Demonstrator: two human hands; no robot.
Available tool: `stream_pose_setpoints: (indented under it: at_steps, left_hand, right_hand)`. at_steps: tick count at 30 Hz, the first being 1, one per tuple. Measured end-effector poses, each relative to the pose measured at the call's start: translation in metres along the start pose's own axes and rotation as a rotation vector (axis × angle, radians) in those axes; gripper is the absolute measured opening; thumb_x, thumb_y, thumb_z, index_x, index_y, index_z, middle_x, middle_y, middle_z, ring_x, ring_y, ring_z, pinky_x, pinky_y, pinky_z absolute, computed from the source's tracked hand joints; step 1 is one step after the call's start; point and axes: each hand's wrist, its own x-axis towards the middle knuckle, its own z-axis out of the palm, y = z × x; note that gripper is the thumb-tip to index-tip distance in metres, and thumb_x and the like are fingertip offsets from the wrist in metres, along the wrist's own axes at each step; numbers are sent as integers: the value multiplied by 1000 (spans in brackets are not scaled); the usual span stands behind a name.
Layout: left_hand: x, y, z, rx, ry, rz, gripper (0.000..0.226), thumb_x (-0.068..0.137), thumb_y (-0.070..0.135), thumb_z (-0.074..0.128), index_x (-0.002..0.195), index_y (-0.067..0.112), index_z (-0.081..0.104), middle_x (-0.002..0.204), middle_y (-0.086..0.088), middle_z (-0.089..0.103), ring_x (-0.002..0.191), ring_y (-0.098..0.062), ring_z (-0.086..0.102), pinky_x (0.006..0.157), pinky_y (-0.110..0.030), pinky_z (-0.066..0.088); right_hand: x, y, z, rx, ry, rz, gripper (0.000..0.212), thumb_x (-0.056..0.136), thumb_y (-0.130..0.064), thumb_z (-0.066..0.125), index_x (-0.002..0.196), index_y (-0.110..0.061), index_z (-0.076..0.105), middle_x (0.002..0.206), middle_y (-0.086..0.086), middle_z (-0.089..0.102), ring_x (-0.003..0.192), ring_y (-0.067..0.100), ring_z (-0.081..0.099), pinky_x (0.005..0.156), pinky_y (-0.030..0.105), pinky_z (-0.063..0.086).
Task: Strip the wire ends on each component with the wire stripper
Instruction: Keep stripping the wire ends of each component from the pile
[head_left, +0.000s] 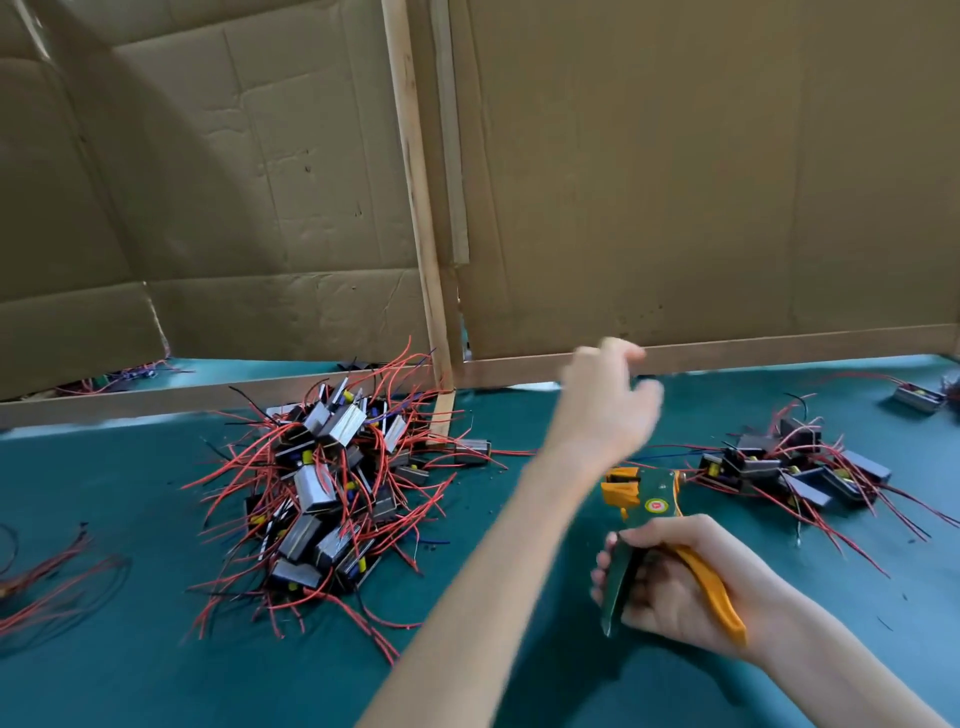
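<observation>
Head view of a stripping station; the wire stripper (655, 506) is gripped in the right hand (675, 587), with fingers curled round the green handle and the orange one lodged against the palm; its head is held just above the green counter (156, 649), and no wire is seen in it; the left hand (605, 402) is raised beyond the stripper and blurred, so it cannot be told whether its loosely bent fingers pinch anything. Risks are judged thus: a component drawn from the large pile (332, 483) may drag tangled red leads and spill its neighbours; stripped and unstripped units may be mixed, the small pile (795, 467) lying near the stripper; strands may be nicked if a lead is seated askew. Also shown: 1 stray component (918, 397) at far right; loose wires (57, 571) at far left; cardboard walls (675, 182) on a wooden frame (415, 208), by which reach behind both piles is closed off; the left forearm lies between stripper and large pile.
</observation>
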Motion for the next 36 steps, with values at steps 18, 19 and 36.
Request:
stream_pose_setpoints:
  at_steps: [18, 19, 36]
  left_hand:
    - [-24, -127, -148, 433, 425, -213, 10, 88, 20, 68, 95, 17, 73, 81, 2, 65, 76, -20, 57, 66, -28, 38]
    - [-23, -122, -149, 383, 429, -154, 10, 88, 22, 67, 93, 16, 74, 79, 3, 65, 72, -17, 55, 65, -27, 37]
    - [-29, -130, -7, -135, 218, -294, 9, 91, 16, 63, 87, 10, 58, 69, 8, 58, 59, 4, 54, 57, -6, 37]
  right_hand:
    - [-7, 1, 10, -101, -51, 54, 19, 57, 7, 67, 75, 6, 67, 80, 26, 62, 69, 40, 67, 69, 49, 57]
    - [-7, 0, 10, -94, -52, 52, 19, 56, 7, 67, 75, 6, 67, 80, 26, 63, 68, 39, 67, 69, 50, 58]
    - [-10, -9, 5, -63, 24, -76, 12, 66, -4, 62, 73, 4, 67, 79, 25, 63, 68, 38, 67, 68, 49, 58]
